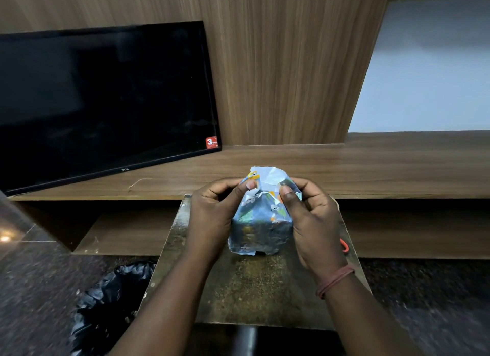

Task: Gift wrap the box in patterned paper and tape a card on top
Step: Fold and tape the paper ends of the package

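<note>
Where the patterned paper covered it, the box itself was hidden from view, and the paper's printed figures were too small to identify. Left hand and right hand each pinched the gathered paper at the top of the parcel, thumbs pressed inward and fingers curled behind. The parcel stood upright on a worn, mottled counter. An orange object showed only as a sliver beyond the right hand. A bin lined with a black bag sat lower left, its contents indistinct. A dark television leaned on the wooden shelf behind.
</note>
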